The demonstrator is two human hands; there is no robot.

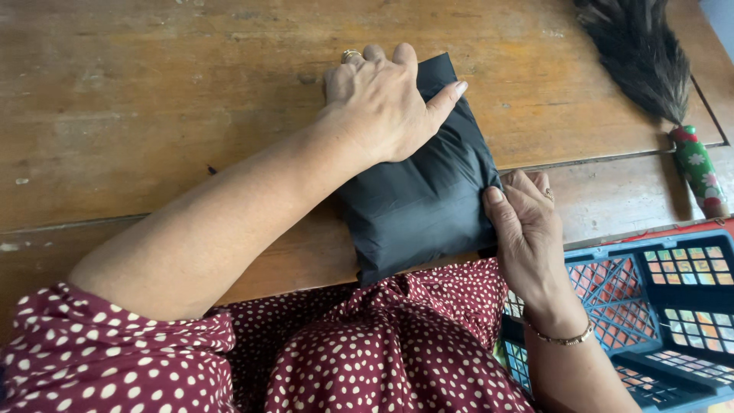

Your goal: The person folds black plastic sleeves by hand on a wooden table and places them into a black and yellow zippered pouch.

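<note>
On the near edge of the wooden table (153, 92) we have the black cloth (417, 203) already folded down to a compact, puffy square. Our left hand (386, 103) presses flat on its far part with fingers spread, and our right hand (524, 222) pinches its right edge between thumb and fingers. What seems left is smoothing and squaring that edge; a blue plastic crate (650, 306) sits near right, a feather duster (650, 69) far right.

A worn brown wooden table (153, 92) in soft daylight, a blue plastic basket (688, 336) standing just beside it.
</note>
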